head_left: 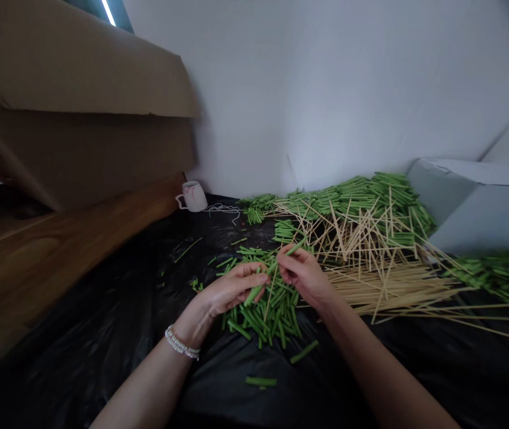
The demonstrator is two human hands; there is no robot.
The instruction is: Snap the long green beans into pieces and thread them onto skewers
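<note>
My left hand [239, 286], with a beaded bracelet [182, 342] at the wrist, pinches green stem pieces above a loose pile of cut green stems [276, 322]. Close to its right, my right hand [301, 271] has its fingers closed on a green stem [294, 246] that slants up and to the right. A thin wooden stick [271, 292] hangs down between the hands. Fingers hide which pieces touch one another. Beyond and right of my right hand lie many wooden sticks [388, 289], and rows of green pieces [353, 193] are stacked behind them.
Black plastic sheeting [115, 322] covers the surface. A white mug [194, 196] stands by the wall beside tangled white string [223, 208]. A cardboard box [102, 77] is at left, a white box [487, 202] at right, with more green stems [505, 280] before it.
</note>
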